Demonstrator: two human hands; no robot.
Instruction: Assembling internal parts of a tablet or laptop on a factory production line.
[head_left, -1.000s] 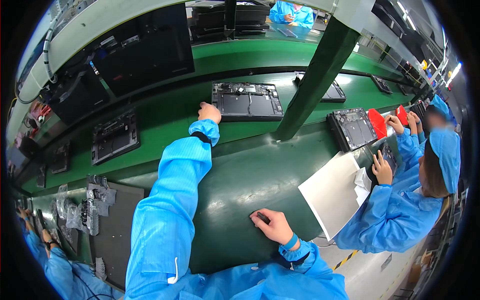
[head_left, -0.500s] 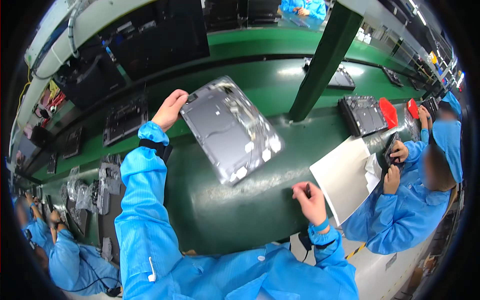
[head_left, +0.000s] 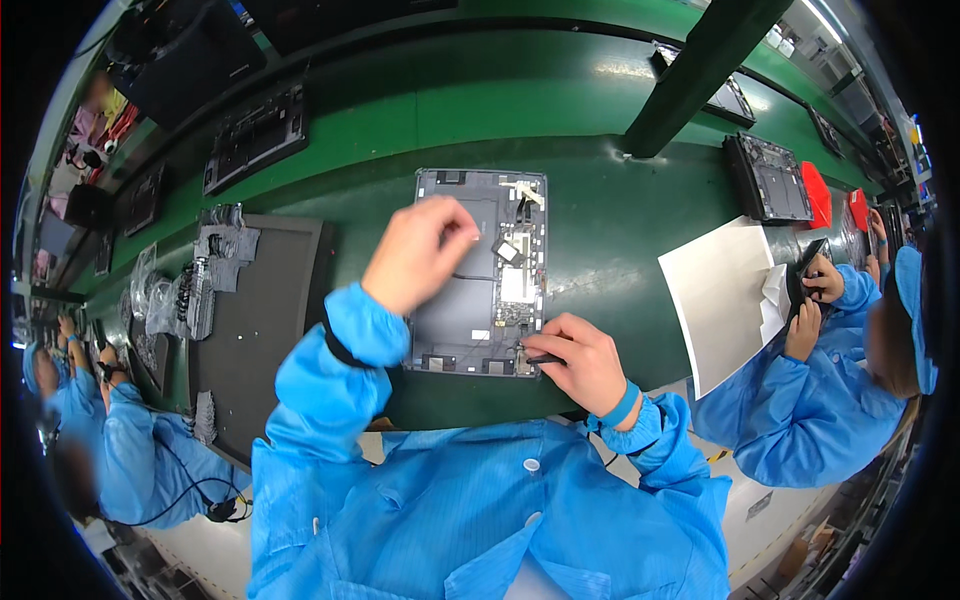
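Observation:
On the green bench before me lies an opened dark grey laptop chassis (head_left: pixel 455 315), its circuit board and wiring exposed along the right side. Above its left half, my left hand (head_left: pixel 415 250) hovers with the fingers curled in toward the thumb; whatever they may pinch is hidden. My right hand (head_left: pixel 590 368) rests at the chassis's lower right corner, fingers closed round a small black stick-like tool (head_left: pixel 545 359). The tool's tip is close to small parts at that corner, and its exact kind is hard to make out.
Left of the chassis is a dark board (head_left: pixel 270 330) with a row of wrapped grey parts (head_left: pixel 205 270). A white sheet (head_left: pixel 725 300) lies to the right, near a stacked device (head_left: pixel 770 180) and a red piece (head_left: pixel 816 195). A green post (head_left: pixel 690 75) rises behind. Co-workers sit on both sides.
The chassis, tilted and held up by my left hand before, now lies flat on the bench. My left hand has let go of it; my right hand has moved left to its corner.

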